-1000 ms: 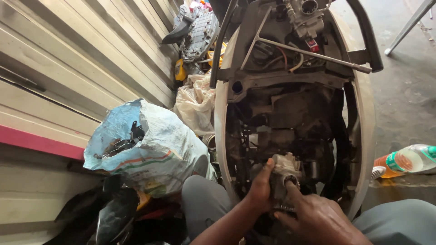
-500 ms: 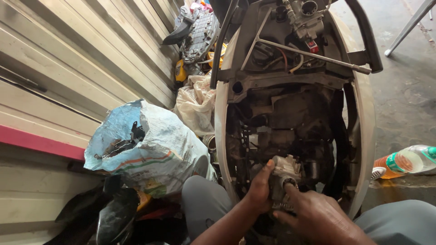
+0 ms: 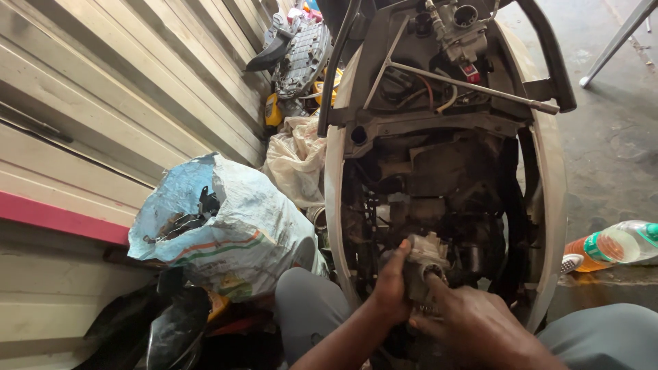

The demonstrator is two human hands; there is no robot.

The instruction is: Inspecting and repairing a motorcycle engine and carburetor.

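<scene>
An opened scooter body [image 3: 548, 199] with white side panels lies in front of me, its dark greasy engine bay [image 3: 439, 185] exposed. Low in the bay sits a small grey metal engine part [image 3: 426, 259]. My left hand [image 3: 392, 284] grips its left side, thumb up along it. My right hand [image 3: 473, 322] is closed against the part's lower right, a finger pushed into it. My grey-trousered knees frame the bottom of the view. A carburettor [image 3: 460, 26] and a thin metal rod [image 3: 473, 85] sit at the scooter's far end.
A stuffed blue-and-white woven sack [image 3: 226, 223] stands to the left by a ribbed metal shutter [image 3: 103, 103]. A cream bag [image 3: 295, 161], black scooter panels [image 3: 298, 51] and black bags [image 3: 157, 329] lie beside it. A plastic bottle with orange liquid [image 3: 606, 248] lies on the concrete floor at right.
Both hands stay on the grey part with only slight shifts of the fingers. The view has barely moved.
</scene>
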